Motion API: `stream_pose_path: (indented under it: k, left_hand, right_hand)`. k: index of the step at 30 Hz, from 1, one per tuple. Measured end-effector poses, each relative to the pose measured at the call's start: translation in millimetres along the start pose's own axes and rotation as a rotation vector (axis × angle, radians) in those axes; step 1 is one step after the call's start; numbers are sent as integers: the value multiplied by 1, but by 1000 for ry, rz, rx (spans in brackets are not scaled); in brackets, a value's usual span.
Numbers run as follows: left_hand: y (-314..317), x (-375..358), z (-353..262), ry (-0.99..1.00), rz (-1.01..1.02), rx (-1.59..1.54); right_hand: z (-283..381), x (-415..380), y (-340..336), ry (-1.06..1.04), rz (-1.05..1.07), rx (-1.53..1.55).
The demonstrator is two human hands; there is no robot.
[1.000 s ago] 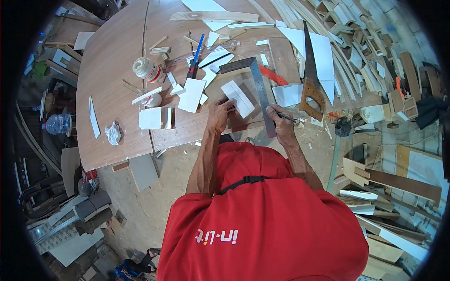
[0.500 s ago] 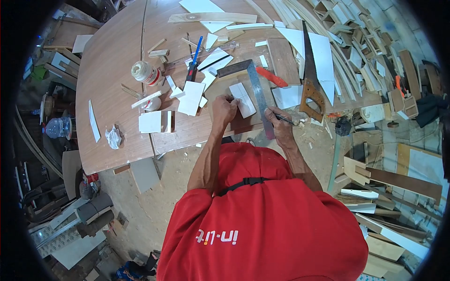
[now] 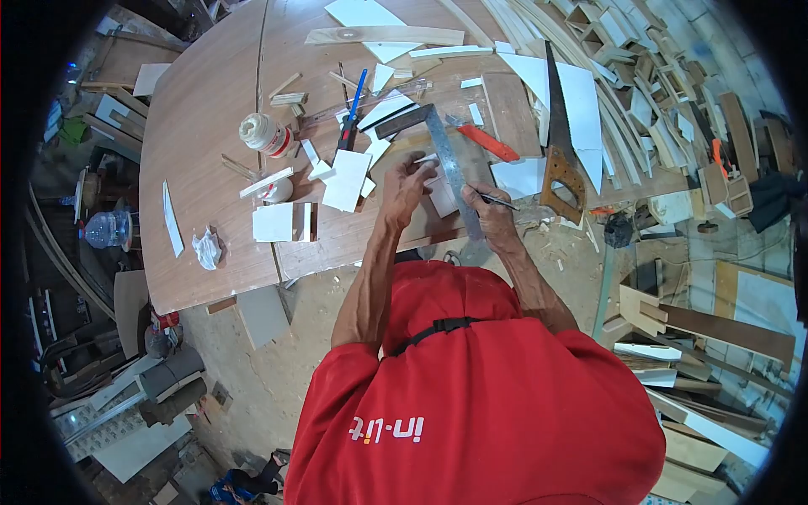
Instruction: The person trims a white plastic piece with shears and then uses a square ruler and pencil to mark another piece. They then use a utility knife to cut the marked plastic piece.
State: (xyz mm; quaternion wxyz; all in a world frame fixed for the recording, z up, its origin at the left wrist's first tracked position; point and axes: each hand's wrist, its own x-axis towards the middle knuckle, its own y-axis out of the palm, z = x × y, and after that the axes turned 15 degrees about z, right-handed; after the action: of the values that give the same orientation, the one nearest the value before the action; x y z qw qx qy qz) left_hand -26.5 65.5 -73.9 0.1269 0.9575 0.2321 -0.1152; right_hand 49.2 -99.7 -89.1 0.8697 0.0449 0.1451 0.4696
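A small white block [image 3: 443, 199] lies at the table's near edge, partly hidden by a try square [image 3: 455, 165] whose metal blade crosses it. The square's dark stock points left, away from me. My left hand [image 3: 404, 187] grips the block's left side with bent fingers. Between the fingers of my right hand [image 3: 491, 217] is a dark pencil [image 3: 502, 202], pointing right. The same hand is closed at the lower part of the blade. Just beyond the square lies a red-orange handled tool [image 3: 489, 143].
A handsaw [image 3: 559, 135] lies at right beside white offcuts. On the left are a glue jar [image 3: 267, 135], a white-faced block [image 3: 273, 222] and crumpled tissue [image 3: 206, 247]. A blue-and-black tool [image 3: 352, 114] rests among scraps. Long wooden strips [image 3: 581, 101] fill the far right.
The try square has shifted left, its blade now over the white block. My right hand moved slightly left and away from me with it. My left hand's fingers have moved up the block's side.
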Motion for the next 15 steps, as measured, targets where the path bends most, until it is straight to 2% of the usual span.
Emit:
stream_pose_path:
  k: [5, 7, 8, 10, 12, 15]
  left_hand:
    - [2, 12, -18, 2, 64, -85]
    - [2, 19, -8, 78, 44, -102]
    - [-4, 22, -3, 68, 103, -140]
    - [-2, 19, -6, 100, 73, -145]
    - [-3, 12, -10, 170, 58, -113]
    - [-12, 6, -14, 228, 65, 74]
  right_hand:
    - [-2, 3, 8, 22, -5, -73]
    - [4, 1, 9, 43, 11, -116]
    - [7, 1, 8, 40, 31, -224]
    - [15, -2, 7, 41, 42, -329]
    - [25, -5, 5, 16, 3, 8]
    - [34, -10, -12, 4, -131, 115]
